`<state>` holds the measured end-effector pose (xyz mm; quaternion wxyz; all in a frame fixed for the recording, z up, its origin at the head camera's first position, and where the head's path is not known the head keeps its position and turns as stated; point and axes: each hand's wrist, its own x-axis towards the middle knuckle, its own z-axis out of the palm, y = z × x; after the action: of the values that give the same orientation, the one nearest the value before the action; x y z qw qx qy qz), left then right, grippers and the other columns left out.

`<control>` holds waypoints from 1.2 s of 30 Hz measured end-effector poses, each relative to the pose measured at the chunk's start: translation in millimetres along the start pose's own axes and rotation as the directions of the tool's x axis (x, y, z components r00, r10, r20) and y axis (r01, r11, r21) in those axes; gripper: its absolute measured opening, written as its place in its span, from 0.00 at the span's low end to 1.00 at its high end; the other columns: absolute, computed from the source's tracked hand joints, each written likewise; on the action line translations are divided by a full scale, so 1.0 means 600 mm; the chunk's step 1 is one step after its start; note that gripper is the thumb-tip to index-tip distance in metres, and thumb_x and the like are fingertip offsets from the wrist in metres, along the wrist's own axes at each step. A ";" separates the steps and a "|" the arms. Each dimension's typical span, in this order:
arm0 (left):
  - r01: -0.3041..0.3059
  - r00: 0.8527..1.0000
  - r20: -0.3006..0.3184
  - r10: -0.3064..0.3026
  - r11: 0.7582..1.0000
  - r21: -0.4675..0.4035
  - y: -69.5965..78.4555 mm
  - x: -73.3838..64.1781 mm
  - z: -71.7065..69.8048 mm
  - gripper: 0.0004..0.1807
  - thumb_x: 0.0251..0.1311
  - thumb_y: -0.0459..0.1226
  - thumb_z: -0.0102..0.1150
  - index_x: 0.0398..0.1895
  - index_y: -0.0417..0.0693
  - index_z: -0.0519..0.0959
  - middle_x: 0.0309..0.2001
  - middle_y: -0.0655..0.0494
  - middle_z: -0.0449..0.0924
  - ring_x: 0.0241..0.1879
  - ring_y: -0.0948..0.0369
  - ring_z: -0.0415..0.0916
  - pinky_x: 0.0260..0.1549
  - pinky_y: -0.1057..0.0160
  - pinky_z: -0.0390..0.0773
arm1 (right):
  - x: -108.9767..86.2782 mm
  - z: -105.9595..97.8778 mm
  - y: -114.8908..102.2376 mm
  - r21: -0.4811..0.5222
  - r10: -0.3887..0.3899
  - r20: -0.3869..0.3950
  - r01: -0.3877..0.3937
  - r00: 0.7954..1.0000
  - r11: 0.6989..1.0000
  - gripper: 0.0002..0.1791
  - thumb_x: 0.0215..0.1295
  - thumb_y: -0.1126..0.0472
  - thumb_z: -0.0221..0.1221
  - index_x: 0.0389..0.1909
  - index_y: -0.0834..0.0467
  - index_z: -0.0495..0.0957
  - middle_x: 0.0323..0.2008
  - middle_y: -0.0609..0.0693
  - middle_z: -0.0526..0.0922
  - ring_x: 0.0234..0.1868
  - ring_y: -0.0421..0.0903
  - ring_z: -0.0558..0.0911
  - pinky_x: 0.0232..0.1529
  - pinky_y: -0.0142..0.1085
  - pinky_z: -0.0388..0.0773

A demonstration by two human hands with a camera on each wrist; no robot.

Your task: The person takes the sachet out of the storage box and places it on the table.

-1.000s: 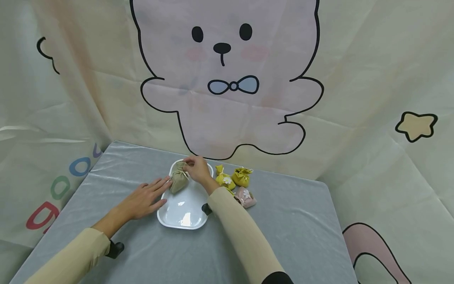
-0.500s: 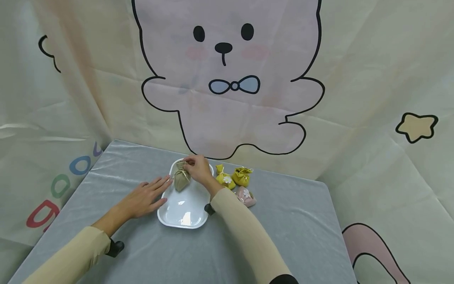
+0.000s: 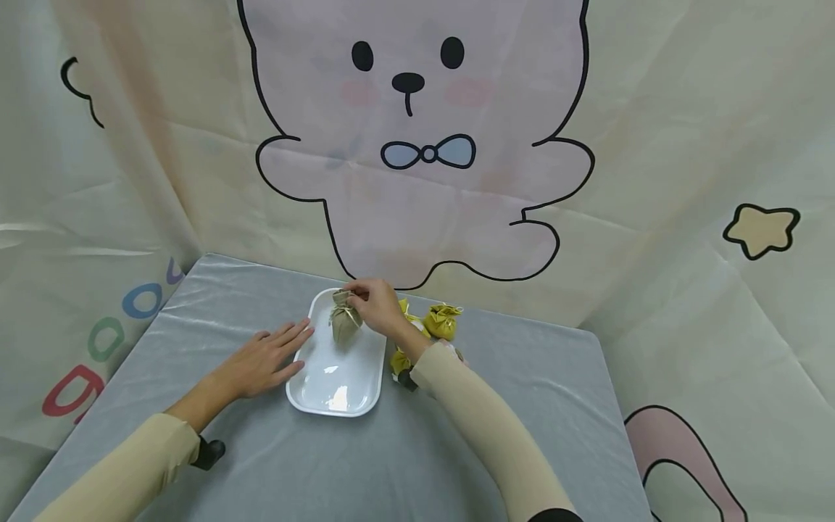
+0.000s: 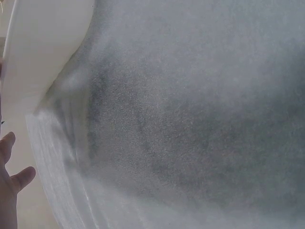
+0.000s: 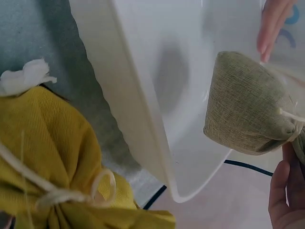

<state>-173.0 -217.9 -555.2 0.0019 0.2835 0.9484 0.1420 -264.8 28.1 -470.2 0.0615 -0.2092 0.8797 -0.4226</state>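
My right hand (image 3: 378,306) pinches the gathered neck of a grey-green drawstring pouch (image 3: 344,324) over the far part of a white rectangular tray (image 3: 334,380). In the right wrist view the pouch (image 5: 248,102) hangs tilted, its light cord tied round the neck, and a shadow falls on the tray (image 5: 176,143) beside it. My left hand (image 3: 266,362) lies with extended fingers at the tray's left rim. Only part of that hand (image 4: 9,186) shows in the left wrist view, near the tray's side.
Several yellow drawstring pouches, one of them crumpled at the top (image 3: 443,322), stand right of the tray. A near yellow pouch (image 3: 400,362) is partly behind the right wrist. The right sleeve (image 3: 483,413) mostly hides a pink pouch. A grey cloth (image 3: 274,464) covers the table.
My right hand has shifted the grey-green pouch rightward, away from the left fingers and toward the tray's middle. The right forearm now covers more of the pouches beside the tray. The left hand stays put.
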 end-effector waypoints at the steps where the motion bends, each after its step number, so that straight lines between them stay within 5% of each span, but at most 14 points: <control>1: 0.001 1.000 0.001 -0.001 1.000 0.001 -0.001 0.000 0.000 0.36 0.71 0.48 0.54 0.76 0.44 0.60 0.76 0.45 0.57 0.71 0.42 0.60 0.57 0.37 0.67 | -0.002 -0.003 -0.002 0.000 -0.005 -0.005 0.005 1.000 1.000 0.09 0.67 0.68 0.63 0.46 0.59 0.86 0.39 0.49 0.88 0.38 0.40 0.84 0.40 0.28 0.78; 21: -0.015 1.000 -0.021 0.015 1.000 -0.001 -0.001 -0.001 0.003 0.35 0.71 0.48 0.54 0.76 0.43 0.61 0.76 0.45 0.57 0.71 0.42 0.61 0.56 0.37 0.68 | -0.094 -0.083 -0.051 0.054 -0.213 -0.106 0.220 0.971 0.974 0.09 0.64 0.70 0.64 0.45 0.62 0.85 0.39 0.53 0.87 0.35 0.41 0.84 0.38 0.31 0.81; 36: 0.000 1.000 -0.016 0.000 1.000 -0.010 -0.003 -0.006 0.005 0.36 0.71 0.49 0.54 0.77 0.45 0.59 0.76 0.46 0.56 0.71 0.42 0.60 0.57 0.36 0.67 | -0.175 -0.130 -0.023 0.074 -0.275 -0.056 0.279 0.960 0.958 0.09 0.62 0.69 0.66 0.43 0.60 0.87 0.41 0.51 0.88 0.37 0.44 0.85 0.39 0.36 0.81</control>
<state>-170.7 -220.2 -559.0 -0.0045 0.2825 0.9476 0.1488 -187.8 120.7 -417.4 -0.0097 -0.3179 0.8252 -0.4668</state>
